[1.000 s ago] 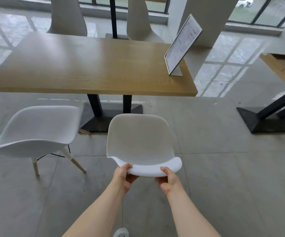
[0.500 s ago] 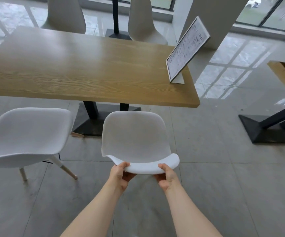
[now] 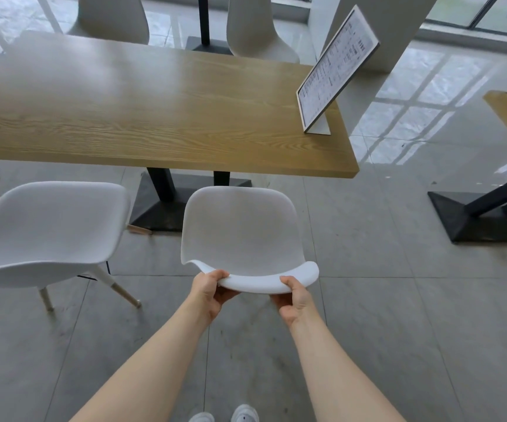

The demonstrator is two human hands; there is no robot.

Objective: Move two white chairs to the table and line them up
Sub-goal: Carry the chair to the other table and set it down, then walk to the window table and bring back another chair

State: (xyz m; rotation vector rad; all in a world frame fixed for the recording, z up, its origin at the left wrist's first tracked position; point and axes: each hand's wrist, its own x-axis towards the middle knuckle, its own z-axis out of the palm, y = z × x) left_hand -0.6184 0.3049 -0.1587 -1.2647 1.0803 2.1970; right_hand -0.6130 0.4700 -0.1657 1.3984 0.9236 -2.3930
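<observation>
Both hands grip the top edge of the backrest of a white chair that stands directly ahead of the person, its seat facing the wooden table. The left hand closes on the left part of that curved rim, thumb on top and fingers curled beneath; the right hand closes on the right part in the same way, so the rim spans the gap between the two. The front of this chair's seat reaches close to the near edge of the table, just short of the table's black base, which shows past the seat's left side. A second white chair stands to the left, beside the held one with a strip of floor between them; its light wooden legs show beneath the shell, and its seat also faces the table. A framed menu stand leans on the table's right end. Two more white chairs stand on the far side. The toes of white shoes appear at the bottom edge, on the grey tiled floor.
</observation>
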